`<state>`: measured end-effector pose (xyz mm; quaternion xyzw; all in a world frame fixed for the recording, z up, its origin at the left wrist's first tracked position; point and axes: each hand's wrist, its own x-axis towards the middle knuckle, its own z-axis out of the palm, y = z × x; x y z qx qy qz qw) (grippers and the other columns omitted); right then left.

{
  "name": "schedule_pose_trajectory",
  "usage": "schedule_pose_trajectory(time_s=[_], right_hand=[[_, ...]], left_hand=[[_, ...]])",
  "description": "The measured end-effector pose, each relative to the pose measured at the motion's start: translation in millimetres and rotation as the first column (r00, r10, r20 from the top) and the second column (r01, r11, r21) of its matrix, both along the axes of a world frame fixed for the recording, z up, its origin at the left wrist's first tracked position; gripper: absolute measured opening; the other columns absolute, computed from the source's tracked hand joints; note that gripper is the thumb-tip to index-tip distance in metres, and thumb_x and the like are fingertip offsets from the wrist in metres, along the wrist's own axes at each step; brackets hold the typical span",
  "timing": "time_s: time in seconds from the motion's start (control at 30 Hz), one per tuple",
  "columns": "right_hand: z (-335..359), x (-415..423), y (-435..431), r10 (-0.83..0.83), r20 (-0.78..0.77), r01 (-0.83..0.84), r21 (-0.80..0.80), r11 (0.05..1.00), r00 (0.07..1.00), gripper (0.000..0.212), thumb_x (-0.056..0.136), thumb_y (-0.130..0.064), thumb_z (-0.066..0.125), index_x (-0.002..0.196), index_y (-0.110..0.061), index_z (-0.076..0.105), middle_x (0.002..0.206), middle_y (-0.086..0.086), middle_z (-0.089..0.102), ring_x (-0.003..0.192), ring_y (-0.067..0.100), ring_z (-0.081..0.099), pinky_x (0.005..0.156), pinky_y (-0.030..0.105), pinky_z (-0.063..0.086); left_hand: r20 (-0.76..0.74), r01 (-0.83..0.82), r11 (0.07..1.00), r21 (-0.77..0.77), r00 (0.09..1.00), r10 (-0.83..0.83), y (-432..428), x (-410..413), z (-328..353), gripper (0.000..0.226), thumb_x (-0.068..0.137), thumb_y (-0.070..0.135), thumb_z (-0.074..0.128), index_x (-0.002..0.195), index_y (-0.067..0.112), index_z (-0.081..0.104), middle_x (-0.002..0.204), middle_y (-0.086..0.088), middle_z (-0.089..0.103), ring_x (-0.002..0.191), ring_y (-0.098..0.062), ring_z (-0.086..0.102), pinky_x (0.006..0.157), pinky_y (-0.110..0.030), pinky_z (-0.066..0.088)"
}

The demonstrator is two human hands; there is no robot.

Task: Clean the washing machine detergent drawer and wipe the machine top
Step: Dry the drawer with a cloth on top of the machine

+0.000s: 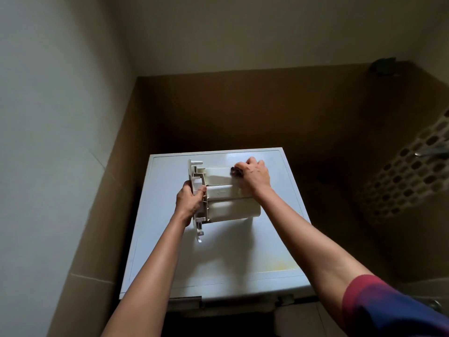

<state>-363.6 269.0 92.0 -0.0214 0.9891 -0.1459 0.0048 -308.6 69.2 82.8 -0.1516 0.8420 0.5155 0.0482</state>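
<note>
Drawer [233, 207] lies toward machine top's [230, 259] far edge | left grip [189, 200] clamped on its front panel | right grip [254, 176] curled round small dark object [235, 171], apparently scrubbing | next likely: firm strokes, drawer steadied

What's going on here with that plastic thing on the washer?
A person has the detergent drawer out of the machine, lying on the washing machine top. The left hand grips its front panel end, while the right hand holds a small dark object, too blurred to identify, against the far end. A yellowish stain shows on the top nearer the person.
</note>
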Motion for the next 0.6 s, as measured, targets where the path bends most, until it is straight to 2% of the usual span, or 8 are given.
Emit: schedule_pose_trajectory(time_s=[0.1,0.17,0.23,0.37,0.53,0.6], right_hand=[[-12.9,7.1,33.3,-0.175,0.142,0.175,0.017,0.984,0.974,0.027,0.098,-0.02,0.043,0.118,-0.024,0.06,0.121,0.011,0.048,0.109,0.037,0.043,0.092,0.042,0.04],[-17.4,13.9,47.2,-0.246,0.2,0.251,-0.002,0.968,0.948,0.027,0.097,-0.019,0.045,0.119,-0.021,0.06,0.123,0.013,0.047,0.112,0.039,0.042,0.093,0.044,0.039],[-18.2,20.5,48.2,-0.278,0.181,0.297,-0.086,0.951,0.943,0.034,0.094,-0.013,0.044,0.125,-0.019,0.056,0.124,0.016,0.046,0.114,0.04,0.041,0.092,0.045,0.041],[-13.6,31.9,34.2,-0.28,0.055,0.285,-0.234,0.929,0.958,0.039,0.093,-0.013,0.047,0.131,-0.018,0.047,0.121,0.018,0.049,0.109,0.041,0.048,0.089,0.043,0.043],[-15.6,44.5,25.2,-0.284,0.025,0.274,-0.354,0.894,0.958,0.037,0.088,-0.013,0.051,0.124,-0.02,0.052,0.109,0.015,0.052,0.097,0.036,0.057,0.083,0.037,0.045],[-20.1,49.3,27.1,-0.306,0.038,0.296,-0.389,0.872,0.951,0.035,0.088,-0.014,0.051,0.122,-0.022,0.055,0.108,0.013,0.052,0.096,0.034,0.057,0.082,0.035,0.045]], left_hand=[[0.007,-0.021,0.999,-0.027,1.0,0.021,-3.6,1.0,-3.6,0.033,0.093,0.034,0.059,0.111,0.007,0.056,0.112,-0.012,0.063,0.095,-0.024,0.054,0.076,-0.028,0.039],[0.007,-0.04,0.999,-0.02,0.999,0.04,-5.0,0.1,-4.7,0.033,0.092,0.034,0.06,0.111,0.006,0.057,0.112,-0.011,0.063,0.097,-0.025,0.055,0.076,-0.028,0.04],[0.014,-0.066,0.998,-0.006,0.998,0.067,-5.8,-1.1,-5.9,0.034,0.092,0.034,0.06,0.11,0.006,0.058,0.111,-0.011,0.064,0.101,-0.027,0.057,0.077,-0.029,0.041],[0.075,-0.137,0.99,0.019,0.988,0.136,-6.8,-0.1,-12.5,0.036,0.091,0.036,0.06,0.106,0.003,0.062,0.109,-0.014,0.066,0.1,-0.029,0.059,0.079,-0.033,0.044],[0.185,-0.252,0.962,0.104,0.955,0.23,-12.1,6.2,-21.1,0.037,0.091,0.036,0.06,0.098,-0.001,0.065,0.1,-0.022,0.067,0.095,-0.035,0.064,0.081,-0.041,0.052],[0.257,-0.334,0.924,0.188,0.924,0.282,-16.5,8.6,-24.6,0.039,0.09,0.035,0.063,0.1,-0.003,0.064,0.091,-0.017,0.066,0.08,-0.031,0.063,0.069,-0.036,0.051]])
